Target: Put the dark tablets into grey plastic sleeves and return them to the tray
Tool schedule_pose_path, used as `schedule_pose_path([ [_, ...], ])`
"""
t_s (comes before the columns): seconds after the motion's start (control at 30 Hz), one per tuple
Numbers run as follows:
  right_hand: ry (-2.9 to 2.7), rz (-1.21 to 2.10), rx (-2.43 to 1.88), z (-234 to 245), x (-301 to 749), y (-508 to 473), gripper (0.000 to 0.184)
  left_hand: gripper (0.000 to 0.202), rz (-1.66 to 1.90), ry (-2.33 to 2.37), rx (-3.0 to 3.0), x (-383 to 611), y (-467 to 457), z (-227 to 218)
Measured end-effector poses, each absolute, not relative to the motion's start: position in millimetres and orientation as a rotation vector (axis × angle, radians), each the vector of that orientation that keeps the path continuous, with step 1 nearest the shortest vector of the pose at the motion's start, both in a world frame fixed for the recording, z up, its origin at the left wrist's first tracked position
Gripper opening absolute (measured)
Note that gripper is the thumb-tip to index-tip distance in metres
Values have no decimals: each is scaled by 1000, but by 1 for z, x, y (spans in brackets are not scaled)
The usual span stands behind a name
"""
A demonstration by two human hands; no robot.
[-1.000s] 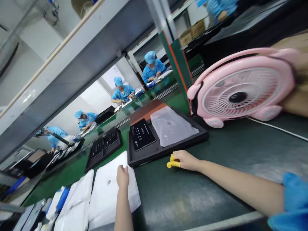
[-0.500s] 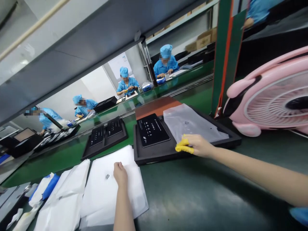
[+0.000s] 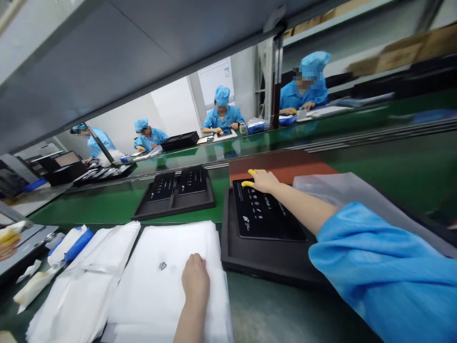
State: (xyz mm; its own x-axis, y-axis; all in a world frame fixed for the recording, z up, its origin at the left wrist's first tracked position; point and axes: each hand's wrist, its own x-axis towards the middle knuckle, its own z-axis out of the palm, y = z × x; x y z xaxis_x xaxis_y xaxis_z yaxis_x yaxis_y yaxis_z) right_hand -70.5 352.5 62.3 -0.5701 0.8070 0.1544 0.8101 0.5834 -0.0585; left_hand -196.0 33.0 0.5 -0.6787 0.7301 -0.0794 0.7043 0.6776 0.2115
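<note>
My right hand point(image 3: 262, 181), with yellow finger cots on two fingertips, reaches across to the far edge of a black panel point(image 3: 264, 216) that lies in a black foam tray point(image 3: 250, 259). Its fingers curl over that top edge. My left hand point(image 3: 195, 281) rests knuckles-up and closed on a stack of white foam bags point(image 3: 157, 271) near the front edge; what its fingers pinch is hidden. A translucent bag point(image 3: 357, 200) lies in the tray's right half, partly behind my blue sleeve point(image 3: 385, 271).
A second black tray point(image 3: 176, 195) with two panels sits on the green belt point(image 3: 93, 205) further left. More white bags and a blue item point(image 3: 76, 243) lie at the left. Several people in blue work along the far side. A grey shelf hangs overhead.
My right hand moved from the tray's near edge, over the translucent bag, to the far edge of the black panel. The view swung left; the pink fan left the frame. My left hand stayed on the bags.
</note>
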Motion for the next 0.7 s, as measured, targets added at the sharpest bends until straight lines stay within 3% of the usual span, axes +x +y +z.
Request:
schedule_pose_path([
  [0.2,-2658,98,-1487,60,-82,376,38,24,254,2772,1130,-199,37,-11],
  [0.37,-2583,84,-1438,133,-66,366,52,21,436,2832,1007,-205,37,-7],
  [0.53,-2813,-190,-1085,218,-41,300,60,16,969,2830,933,-207,31,8],
  [0.7,-2763,-310,-867,234,-5,211,51,17,1244,2786,984,-202,19,31],
])
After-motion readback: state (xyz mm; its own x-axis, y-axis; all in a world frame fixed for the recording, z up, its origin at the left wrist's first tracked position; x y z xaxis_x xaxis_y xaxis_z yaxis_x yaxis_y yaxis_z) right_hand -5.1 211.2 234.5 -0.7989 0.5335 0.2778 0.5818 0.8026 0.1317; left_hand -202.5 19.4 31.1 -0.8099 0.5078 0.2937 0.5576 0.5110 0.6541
